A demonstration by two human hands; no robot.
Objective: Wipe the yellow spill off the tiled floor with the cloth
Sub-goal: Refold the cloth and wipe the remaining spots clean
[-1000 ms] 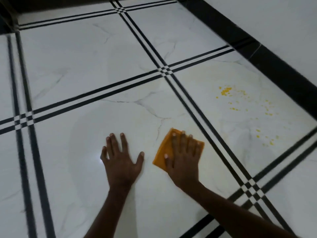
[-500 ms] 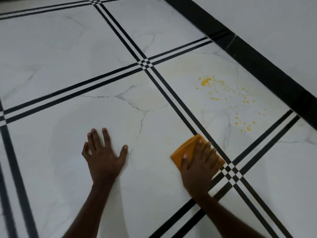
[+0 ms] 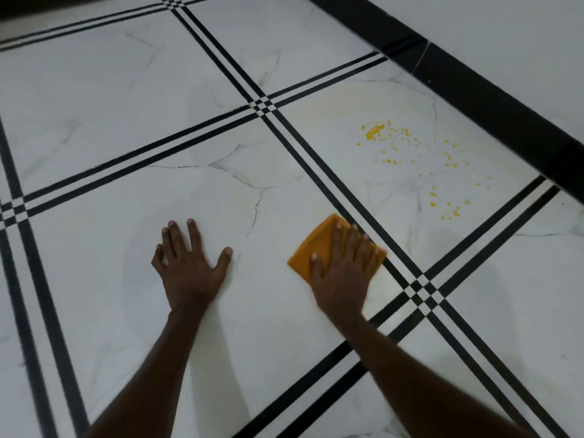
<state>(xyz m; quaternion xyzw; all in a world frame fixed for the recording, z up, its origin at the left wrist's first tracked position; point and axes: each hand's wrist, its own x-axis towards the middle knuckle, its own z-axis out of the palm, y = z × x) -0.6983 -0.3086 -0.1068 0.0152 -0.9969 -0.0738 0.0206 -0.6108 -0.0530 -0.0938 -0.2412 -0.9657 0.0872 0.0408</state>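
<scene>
Since the frame half a second before, my right hand (image 3: 343, 273) had slid the cloth (image 3: 316, 248) back a little toward the left hand, so the cloth's far edge only just reached the black double grout line (image 3: 363, 197) instead of lying across it. That hand lay flat, fingers spread, palm pressing the folded orange cloth against the tiled floor (image 3: 94, 121); it pinned the cloth rather than pinched it. My left hand (image 3: 189, 267) was splayed wide on bare tile just beside, holding nothing and, I judged, only bracing me.

I took the step in hand to be the approach stroke, with no wiping of the mess begun. The yellow spill (image 3: 410, 159) lay as scattered drops on the neighbouring tile, beyond the grout line, ahead and to the right of the cloth and well apart from it, none of it touched. Next I would need to push the cloth forward-right across the line, keeping it flat, then sweep through the whole scatter, near the black skirting (image 3: 505, 99)
</scene>
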